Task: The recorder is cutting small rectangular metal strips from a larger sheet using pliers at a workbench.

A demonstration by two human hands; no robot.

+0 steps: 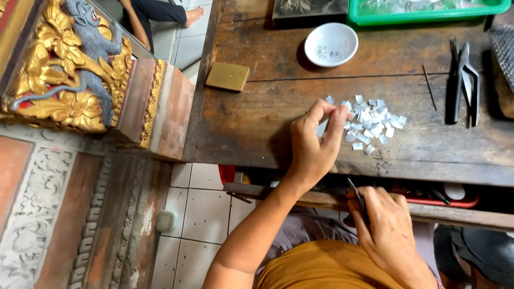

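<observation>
The left hand (pixel 313 144) is reaching over the worn wooden desk (pixel 251 123), and its fingers (pixel 336 115) are pinching one small pale square chip at the near-left edge of the pile of pale chips (pixel 372 124). So the step in hand looks like picking a single chip out of the pile. The pile is lying loose on the desk, with the white bowl (pixel 331 44) beyond it and the black pliers (pixel 463 83) well to its right. A brass-coloured square plate (pixel 227 76) is sitting to the pile's far left, and a green tray (pixel 428 9) is standing beyond the pile at the desk's back edge.

The right hand (pixel 388 227) is resting nearer the body than the pile, below the desk's front edge, its fingers curled around a thin dark tool (pixel 357 199); what kind of tool cannot be told.

As a judgement, the next move calls for a light, steady pinch, lifting the chip clear without scattering its neighbours, and bringing chip and tool together.
</observation>
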